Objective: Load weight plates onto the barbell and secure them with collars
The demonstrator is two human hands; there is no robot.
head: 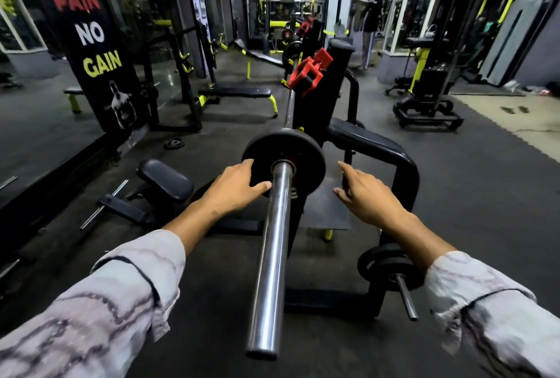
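Observation:
A chrome barbell sleeve (269,256) points toward me from a rack. One black weight plate (306,150) sits far up the sleeve against the collar stop. My left hand (235,187) lies flat on the plate's left edge, fingers spread, thumb near the sleeve. My right hand (368,196) hovers open just right of the plate, not touching it. A red clamp collar (307,74) rests on top of the rack upright beyond the plate. A second red collar (304,26) shows farther back.
A black bench frame (394,153) curves round the right side. Spare plates (385,265) hang on a storage peg at lower right. A padded seat (165,180) and a loose bar (103,205) lie at left, with a small plate (175,144) on the floor.

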